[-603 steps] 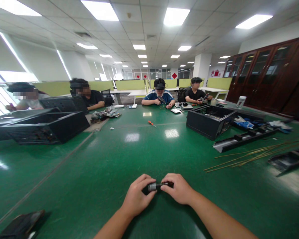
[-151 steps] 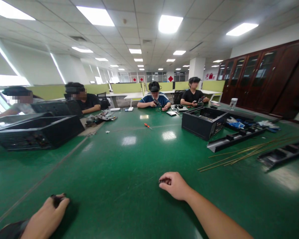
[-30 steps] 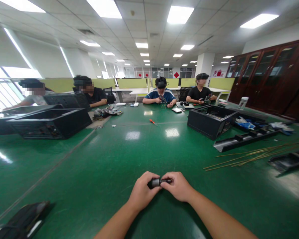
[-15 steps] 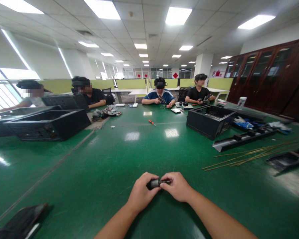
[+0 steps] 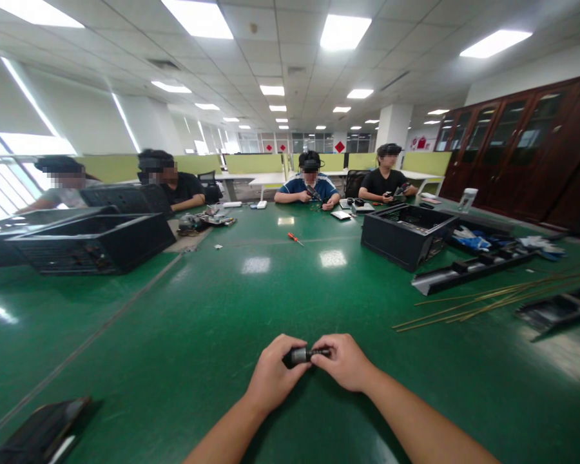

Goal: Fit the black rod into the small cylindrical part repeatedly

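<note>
Low in the middle of the view, my left hand is closed round the body of a small cylindrical metal part with a shaft, dark with a grey band. The fingers of my right hand pinch the thin dark shaft at its right end. Both hands hold the part level, just above the green tabletop, fingertips almost touching. My palm hides the left end of the part. Its exact kind is too small to make out.
An orange screwdriver lies mid-table. Open black computer cases stand at left and right. Thin brass-coloured rods and a metal rail lie at right. A dark flat object rests front left. Several people sit across the table.
My hands and the metal part stay in nearly the same place. The view has shifted very slightly; the person at the far left has moved a little.
</note>
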### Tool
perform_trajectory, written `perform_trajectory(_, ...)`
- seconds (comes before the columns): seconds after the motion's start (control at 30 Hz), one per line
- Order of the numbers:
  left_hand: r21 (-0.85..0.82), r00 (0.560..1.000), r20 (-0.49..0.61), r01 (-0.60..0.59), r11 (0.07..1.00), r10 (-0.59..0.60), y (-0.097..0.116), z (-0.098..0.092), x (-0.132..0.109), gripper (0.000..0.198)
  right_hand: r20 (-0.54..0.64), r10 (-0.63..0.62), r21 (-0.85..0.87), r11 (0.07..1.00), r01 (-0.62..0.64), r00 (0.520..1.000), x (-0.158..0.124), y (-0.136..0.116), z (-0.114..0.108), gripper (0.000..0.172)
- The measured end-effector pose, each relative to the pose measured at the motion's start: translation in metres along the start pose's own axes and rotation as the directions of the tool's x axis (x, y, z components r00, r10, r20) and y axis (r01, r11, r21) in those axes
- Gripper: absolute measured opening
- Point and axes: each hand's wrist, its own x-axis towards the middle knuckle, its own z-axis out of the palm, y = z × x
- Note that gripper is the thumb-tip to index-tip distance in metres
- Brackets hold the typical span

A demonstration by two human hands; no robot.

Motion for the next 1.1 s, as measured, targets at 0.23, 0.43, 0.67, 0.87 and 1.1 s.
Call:
perform_trajectory(0.23,0.009,1.0,-0.003,-0.013,1.0,0.013,0.0,-0.0004,-0.0002,0.022,-0.002,0.002,-0.022,1.0,-0.002,1.0,-0.0005,-0.0028,-0.0022,0.013)
perform_trajectory(0.43,0.018,1.0,-0.005,-0.008,1.0,0.008,0.001,-0.0006,-0.0001,0.02,-0.004,-0.008,-0.015,1.0,0.007,1.0,0.0003,-0.0009,-0.0021,0.013)
perform_trajectory(0.67,0.016,1.0,-0.017,-0.004,1.0,0.004,0.0007,-0.0013,-0.0002,0.021,-0.008,-0.016,-0.029,0.999,0.016,1.0,0.0009,0.0021,-0.0027,0.014)
perform_trajectory(0.87,0.008,1.0,-0.019,-0.012,1.0,0.012,-0.0007,-0.0015,-0.0003,0.021,0.002,-0.006,-0.05,0.999,0.006,1.0,0.001,0.0008,-0.0031,0.015)
perform_trajectory(1.1,0.01,0.999,-0.038,-0.037,0.999,0.037,-0.0014,-0.0019,-0.0003,0.022,-0.003,0.005,-0.072,0.997,-0.005,1.0,0.0013,-0.0017,-0.0058,0.015)
